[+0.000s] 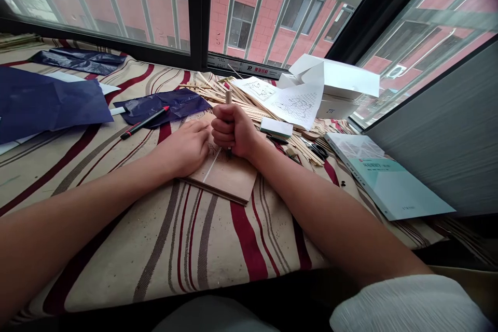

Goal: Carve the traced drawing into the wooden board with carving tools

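A thin wooden board [227,182] lies on the striped cloth, with dark lines and a pale strip on its face. My left hand [190,146] rests flat on the board's left side, fingers stretched out and holding nothing. Upright in my right fist [233,130] is a wood-handled carving tool [228,96]. Its handle end sticks out above the fist, and a short piece shows below, close to the board. The fist hides most of the tool, and I cannot make out whether its tip touches the wood.
Dark blue sheets [54,96] and a red-black pen [144,122] lie left. Behind my hands are wooden strips [210,89], printed drawings [298,104] and a white-green block [276,127]. Black scissors [319,152], a book [389,176] and a white box [338,80] stand right, below the windows.
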Tool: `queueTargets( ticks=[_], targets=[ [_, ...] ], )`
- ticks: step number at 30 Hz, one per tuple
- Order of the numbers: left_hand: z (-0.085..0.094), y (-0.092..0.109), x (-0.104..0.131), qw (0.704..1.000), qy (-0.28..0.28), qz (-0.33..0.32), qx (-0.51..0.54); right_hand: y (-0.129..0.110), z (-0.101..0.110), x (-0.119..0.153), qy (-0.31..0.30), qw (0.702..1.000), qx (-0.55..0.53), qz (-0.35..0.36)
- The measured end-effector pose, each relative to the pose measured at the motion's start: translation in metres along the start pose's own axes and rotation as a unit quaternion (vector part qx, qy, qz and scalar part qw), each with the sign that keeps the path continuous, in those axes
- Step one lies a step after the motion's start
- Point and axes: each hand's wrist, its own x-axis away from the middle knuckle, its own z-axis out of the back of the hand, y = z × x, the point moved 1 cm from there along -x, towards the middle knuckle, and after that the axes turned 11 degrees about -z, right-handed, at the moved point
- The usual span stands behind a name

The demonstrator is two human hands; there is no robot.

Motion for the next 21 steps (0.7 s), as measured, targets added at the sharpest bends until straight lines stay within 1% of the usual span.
queueTargets(
  ticks=[2,4,6,11,21],
  targets=[
    [-0.001,0.0,0.0,1.0,-0.006,0.007,-0.005,-0.002,0.001,0.0,0.009,1.0,-0.005,0.023],
    [-0.002,0.0,0.001,1.0,-0.013,0.018,-0.015,-0.005,-0.001,0.002,0.039,0.997,-0.004,0.072],
    [-0.002,-0.001,0.001,0.999,-0.018,0.021,-0.022,-0.007,-0.004,0.005,0.063,0.993,0.015,0.101],
    [-0.001,-0.001,0.001,1.0,-0.017,-0.002,-0.021,-0.006,-0.013,0.009,0.066,0.991,0.073,0.086],
    [-0.001,-0.005,0.002,1.0,0.0,-0.015,-0.012,-0.005,-0.014,0.009,0.054,0.993,0.075,0.078]
  ],
)
